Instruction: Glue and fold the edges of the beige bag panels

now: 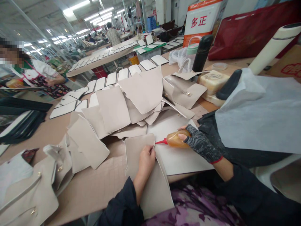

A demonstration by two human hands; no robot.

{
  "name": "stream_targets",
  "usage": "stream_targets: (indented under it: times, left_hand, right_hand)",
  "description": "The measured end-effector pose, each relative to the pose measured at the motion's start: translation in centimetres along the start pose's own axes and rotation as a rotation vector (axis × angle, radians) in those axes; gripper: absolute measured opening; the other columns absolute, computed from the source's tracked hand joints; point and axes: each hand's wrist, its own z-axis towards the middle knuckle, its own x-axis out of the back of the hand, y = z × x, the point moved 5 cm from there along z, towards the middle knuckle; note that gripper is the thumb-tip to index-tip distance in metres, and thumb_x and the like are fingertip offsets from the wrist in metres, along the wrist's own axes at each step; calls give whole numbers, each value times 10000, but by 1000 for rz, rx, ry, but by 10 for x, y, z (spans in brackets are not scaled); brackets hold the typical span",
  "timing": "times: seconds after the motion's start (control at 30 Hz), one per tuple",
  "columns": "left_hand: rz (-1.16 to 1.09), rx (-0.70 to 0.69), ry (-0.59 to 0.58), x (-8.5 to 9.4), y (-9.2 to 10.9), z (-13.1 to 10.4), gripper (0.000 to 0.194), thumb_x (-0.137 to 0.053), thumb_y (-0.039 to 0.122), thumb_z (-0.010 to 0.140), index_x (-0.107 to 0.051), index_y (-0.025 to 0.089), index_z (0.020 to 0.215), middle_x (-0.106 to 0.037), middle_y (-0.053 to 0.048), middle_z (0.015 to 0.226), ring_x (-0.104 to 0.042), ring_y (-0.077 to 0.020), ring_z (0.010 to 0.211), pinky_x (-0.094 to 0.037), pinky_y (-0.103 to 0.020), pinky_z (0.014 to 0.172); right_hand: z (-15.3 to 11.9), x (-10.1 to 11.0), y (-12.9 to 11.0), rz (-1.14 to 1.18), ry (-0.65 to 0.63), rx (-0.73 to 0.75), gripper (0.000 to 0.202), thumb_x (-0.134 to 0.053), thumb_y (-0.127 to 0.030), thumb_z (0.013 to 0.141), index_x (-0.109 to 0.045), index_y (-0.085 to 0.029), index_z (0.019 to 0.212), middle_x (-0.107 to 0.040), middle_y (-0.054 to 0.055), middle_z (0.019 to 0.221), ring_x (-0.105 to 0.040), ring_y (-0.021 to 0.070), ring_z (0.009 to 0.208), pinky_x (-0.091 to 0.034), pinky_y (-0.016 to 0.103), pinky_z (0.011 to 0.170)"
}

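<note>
Lower centre of the frame, a person's bare left hand (pixel 147 158) pinches the edge of a beige panel (pixel 156 185) between thumb and fingers at a paper-covered counter (pixel 114 161). The right hand (pixel 199 141), in a grey fingerless glove, has its fingers closed around a squeeze bottle (pixel 177 139) of amber liquid, right of centre. The bottle's red nozzle (pixel 162 142) points left, its tip at the panel's edge just above the left hand; whether the two touch cannot be told. A pale sheet (pixel 183 160) lies beneath the bottle, and loose beige pieces (pixel 143 91) are heaped across the middle of the frame.

Too hard a squeeze could send liquid over the panel's face or onto the thumb beside the nozzle. A loosened pinch could let the edge slip out of line, and a drip could mark the pale sheet. The heap, stacked unevenly close by, could slide if knocked.

At upper right, a white-and-orange tin (pixel 198 31) carries the red characters "多正". Red print on a cardboard box (pixel 288 62) at the right edge is too distorted to read.
</note>
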Motion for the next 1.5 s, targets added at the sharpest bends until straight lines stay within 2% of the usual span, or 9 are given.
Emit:
stream_targets:
  times: [0.2, 0.47, 0.6, 0.83, 1.03, 1.17, 1.5]
  left_hand:
    - [4, 5, -9, 1, 2, 0, 221, -470, 135, 797, -661, 125, 907, -683, -88, 881, -619, -192, 836, -464, -297, 776]
    - [8, -30, 5, -1, 0, -1, 219, -467, 153, 808, -663, 117, 900, -677, -86, 843, -616, -187, 802, -468, -293, 748]
    - [4, -45, 19, -2, -1, -1, 212, -473, 153, 808, -661, 113, 897, -677, -94, 853, -619, -196, 816, -471, -307, 756]
    - [-8, -78, 80, -3, -3, -4, 201, -480, 109, 792, -650, 106, 899, -664, -95, 850, -609, -193, 819, -471, -313, 768]
    - [-17, -104, 165, 0, -2, -9, 218, -461, 110, 804, -635, 115, 935, -648, -90, 863, -594, -192, 837, -468, -326, 788]
    - [-16, -135, 188, 2, -1, -8, 214, -469, 109, 800, -637, 130, 929, -642, -76, 843, -593, -188, 829, -470, -323, 789]
    - [-26, -160, 238, 1, -4, -10, 205, -474, 111, 799, -636, 160, 915, -644, -63, 847, -599, -181, 822, -482, -323, 780]
  right_hand:
    - [7, -1, 1, 46, -30, 10, 299, -508, -439, 781, -563, -196, 946, -633, 95, 943, -607, 225, 851, -497, 368, 796]
    - [7, 2, -2, -2, -49, -13, 283, -515, -389, 753, -572, -182, 939, -640, 93, 907, -614, 222, 796, -512, 355, 741]
    - [0, 4, -5, -52, -99, 14, 259, -507, -366, 774, -575, -181, 943, -645, 77, 872, -615, 209, 739, -517, 340, 693]
    - [-21, 9, -10, -41, -124, 97, 228, -500, -363, 821, -558, -193, 962, -638, 67, 919, -611, 212, 843, -506, 333, 783]
    - [-37, 14, -8, -29, -153, 52, 231, -506, -368, 819, -553, -207, 977, -638, 57, 932, -615, 216, 854, -501, 336, 786]
    - [-38, 15, -9, -48, -139, 59, 237, -513, -357, 803, -557, -196, 971, -637, 61, 941, -611, 222, 871, -492, 349, 807]
    - [-44, 17, -13, -20, -219, 19, 248, -511, -355, 804, -558, -181, 975, -637, 68, 937, -611, 213, 864, -492, 336, 790]
